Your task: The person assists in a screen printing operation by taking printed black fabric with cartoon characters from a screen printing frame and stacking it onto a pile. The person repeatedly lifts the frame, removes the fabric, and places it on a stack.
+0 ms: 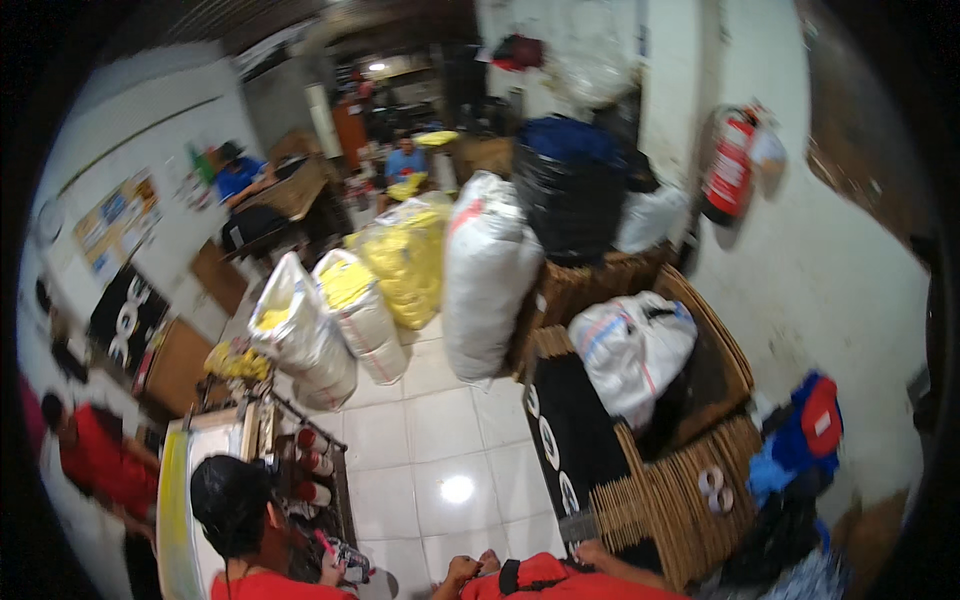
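Observation:
My left hand is low in the head view, in front of my red shirt. Its fingers look curled; whatever they may hold is too small to make out. At the near end of a black panel with white ring shapes is my right hand. A small grey piece lies just beyond it. The right fingers are too small and dim to read. Upright stacked cardboard sheets stand to the right of that hand, with two tape rolls on top.
A co-worker in a black cap is close on my left, beside a printing frame and a rack of cans. Full sacks stand ahead on the tiled floor. A white bundle sits in a cardboard box; a fire extinguisher hangs right.

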Action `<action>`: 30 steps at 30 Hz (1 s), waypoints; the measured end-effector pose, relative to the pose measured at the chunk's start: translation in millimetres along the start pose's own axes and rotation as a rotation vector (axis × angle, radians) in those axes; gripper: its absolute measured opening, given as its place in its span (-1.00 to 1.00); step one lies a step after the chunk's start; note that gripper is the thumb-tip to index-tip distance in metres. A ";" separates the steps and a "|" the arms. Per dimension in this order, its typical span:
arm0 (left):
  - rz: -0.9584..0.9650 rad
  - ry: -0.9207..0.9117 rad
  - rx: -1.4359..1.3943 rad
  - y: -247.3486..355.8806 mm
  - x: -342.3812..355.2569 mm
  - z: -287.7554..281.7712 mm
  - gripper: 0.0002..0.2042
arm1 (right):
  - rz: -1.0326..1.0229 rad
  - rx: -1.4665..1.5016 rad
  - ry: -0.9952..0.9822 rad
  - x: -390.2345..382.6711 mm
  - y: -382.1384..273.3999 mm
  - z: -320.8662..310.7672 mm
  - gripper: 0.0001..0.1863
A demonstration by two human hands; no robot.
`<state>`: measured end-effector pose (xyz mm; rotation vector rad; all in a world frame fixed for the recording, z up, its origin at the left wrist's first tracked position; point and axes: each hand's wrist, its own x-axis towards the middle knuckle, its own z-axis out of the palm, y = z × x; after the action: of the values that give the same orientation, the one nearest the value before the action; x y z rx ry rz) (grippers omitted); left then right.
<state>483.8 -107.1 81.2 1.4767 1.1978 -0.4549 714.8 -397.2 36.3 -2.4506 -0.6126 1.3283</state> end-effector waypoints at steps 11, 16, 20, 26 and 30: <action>0.218 -0.059 0.121 18.4 -19.4 41.6 -0.83 | 0.093 -0.130 0.072 -12.2 75.4 33.7 -0.70; 0.221 -0.126 0.014 7.7 -16.9 50.8 -0.85 | 0.260 0.118 0.116 -58.9 85.9 25.3 -0.70; 0.235 -0.072 0.168 6.4 -19.0 53.9 -0.83 | 0.373 0.229 0.031 -79.6 92.7 11.5 -0.68; 0.330 0.021 0.293 2.4 -19.6 56.4 -0.77 | 0.273 0.062 -0.043 -85.7 88.3 -13.2 -0.67; 0.207 0.032 0.186 9.4 -35.6 62.7 -0.76 | 0.181 -0.045 0.024 -75.3 82.2 -15.9 -0.70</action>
<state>497.7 -176.9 95.9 1.7535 1.0356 -0.4102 710.5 -506.5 63.1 -2.6071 -0.4268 1.3616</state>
